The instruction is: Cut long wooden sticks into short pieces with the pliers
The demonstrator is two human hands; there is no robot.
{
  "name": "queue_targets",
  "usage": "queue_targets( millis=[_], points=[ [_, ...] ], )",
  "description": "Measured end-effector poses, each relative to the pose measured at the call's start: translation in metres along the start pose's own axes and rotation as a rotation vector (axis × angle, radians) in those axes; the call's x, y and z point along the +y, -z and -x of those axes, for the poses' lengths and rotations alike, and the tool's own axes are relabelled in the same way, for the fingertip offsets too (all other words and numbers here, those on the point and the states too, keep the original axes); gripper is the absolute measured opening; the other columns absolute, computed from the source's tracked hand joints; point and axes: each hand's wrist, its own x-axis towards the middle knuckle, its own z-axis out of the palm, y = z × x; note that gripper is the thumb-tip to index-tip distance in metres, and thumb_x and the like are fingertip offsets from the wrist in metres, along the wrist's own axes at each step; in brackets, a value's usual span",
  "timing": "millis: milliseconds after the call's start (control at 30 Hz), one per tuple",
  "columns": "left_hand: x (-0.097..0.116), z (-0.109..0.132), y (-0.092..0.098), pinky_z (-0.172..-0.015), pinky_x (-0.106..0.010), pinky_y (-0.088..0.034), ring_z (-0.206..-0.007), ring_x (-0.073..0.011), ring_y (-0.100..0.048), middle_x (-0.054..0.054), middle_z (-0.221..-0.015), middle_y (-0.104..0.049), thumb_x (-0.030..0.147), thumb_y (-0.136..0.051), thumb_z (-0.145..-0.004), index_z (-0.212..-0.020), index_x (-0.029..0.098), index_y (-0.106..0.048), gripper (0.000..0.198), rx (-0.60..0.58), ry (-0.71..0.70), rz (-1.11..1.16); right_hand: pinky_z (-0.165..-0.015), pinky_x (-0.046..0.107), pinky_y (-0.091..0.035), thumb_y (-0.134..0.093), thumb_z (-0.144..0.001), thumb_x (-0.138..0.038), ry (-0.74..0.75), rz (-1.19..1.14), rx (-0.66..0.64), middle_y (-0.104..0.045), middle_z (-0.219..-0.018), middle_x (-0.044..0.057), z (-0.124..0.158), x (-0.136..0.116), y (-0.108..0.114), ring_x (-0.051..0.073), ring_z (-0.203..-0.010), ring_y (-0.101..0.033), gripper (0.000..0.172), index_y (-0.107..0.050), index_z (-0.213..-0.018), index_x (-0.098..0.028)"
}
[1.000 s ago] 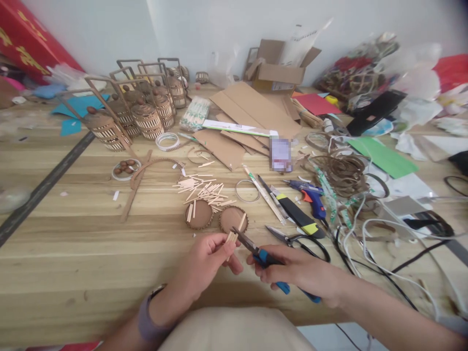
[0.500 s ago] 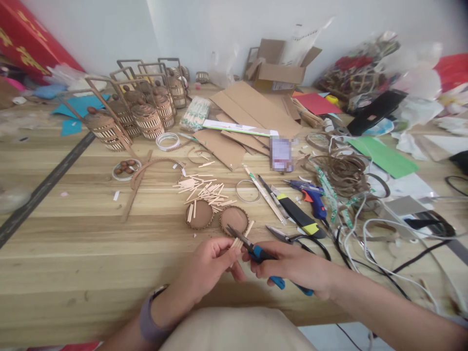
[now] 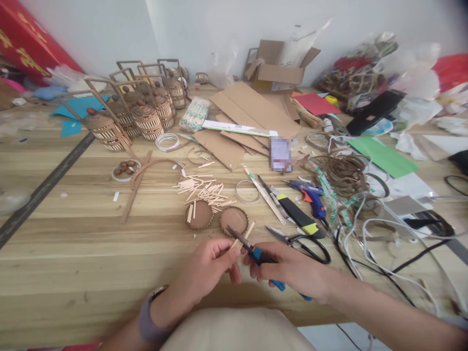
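Note:
My left hand [image 3: 215,263] pinches a few thin wooden sticks [image 3: 237,242] just in front of the round trays. Blue-and-black handled pliers [image 3: 265,257] are gripped in my right hand [image 3: 288,268], their jaws across the sticks. Right beyond the jaws lies a round brown tray [image 3: 234,219] with a beaded rim. A second round tray [image 3: 199,215] at its left holds a few short sticks. Behind the trays is a loose pile of short pale sticks [image 3: 204,190].
Black scissors [image 3: 310,246], a yellow-black cutter [image 3: 298,214] and a blue glue gun [image 3: 310,192] lie at the right, near tangled cables [image 3: 373,263]. Small lantern-like baskets [image 3: 146,119] stand back left. Cardboard sheets [image 3: 252,107] lie at the back.
The handles of the pliers look slightly closer together. Both hands stay in nearly the same place around the sticks.

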Motion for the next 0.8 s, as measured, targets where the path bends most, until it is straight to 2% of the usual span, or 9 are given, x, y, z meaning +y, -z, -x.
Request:
queue_targets(
  millis=[233,367,533,633,800],
  points=[
    [0.003,0.003,0.001,-0.060,-0.024,-0.035,-0.057,-0.0137,-0.049,0.000,-0.057,-0.063,0.044,-0.047,-0.093,-0.074,0.018,-0.063,0.036,-0.041,0.008,-0.081,-0.050,0.022,-0.033,-0.050,-0.064,-0.017,0.054,0.030,0.015,-0.046,-0.059,-0.006,-0.002,0.004,-0.005,0.010,-0.053,-0.042,0.016,-0.057,-0.078,-0.018],
    [0.009,0.006,-0.002,-0.060,-0.024,-0.036,-0.059,-0.0140,-0.051,0.001,-0.061,-0.064,0.043,-0.043,-0.093,-0.072,0.020,-0.055,0.033,-0.007,0.049,-0.228,-0.050,0.022,-0.032,-0.050,-0.065,-0.016,0.051,0.037,0.017,-0.045,-0.057,-0.006,-0.004,0.006,-0.005,0.010,-0.053,-0.041,0.013,-0.057,-0.076,-0.018],
    [0.011,0.008,-0.001,-0.061,-0.024,-0.038,-0.058,-0.0140,-0.054,0.002,-0.058,-0.060,0.039,-0.038,-0.095,-0.072,0.021,-0.049,0.031,0.015,0.062,-0.395,-0.058,0.025,-0.040,-0.055,-0.066,-0.022,0.022,-0.036,-0.042,-0.056,-0.071,-0.001,-0.005,0.007,-0.002,0.013,-0.063,-0.050,0.022,-0.063,-0.086,-0.018],
    [0.012,0.008,0.000,-0.061,-0.024,-0.039,-0.056,-0.0142,-0.053,0.003,-0.055,-0.057,0.045,-0.035,-0.096,-0.077,0.021,-0.052,0.035,-0.027,0.077,-0.346,-0.064,0.027,-0.043,-0.058,-0.065,-0.026,0.034,-0.163,-0.088,-0.061,-0.078,0.002,-0.001,0.004,0.000,0.016,-0.070,-0.055,0.021,-0.063,-0.084,-0.019],
    [0.016,0.006,0.000,-0.063,-0.024,-0.041,-0.056,-0.0138,-0.052,0.004,-0.053,-0.055,0.049,-0.034,-0.095,-0.078,0.021,-0.052,0.038,-0.045,0.105,-0.267,-0.066,0.030,-0.046,-0.059,-0.061,-0.027,-0.011,-0.239,-0.072,-0.064,-0.079,0.004,0.003,0.000,-0.002,0.019,-0.075,-0.059,0.020,-0.064,-0.080,-0.020]
  ],
)
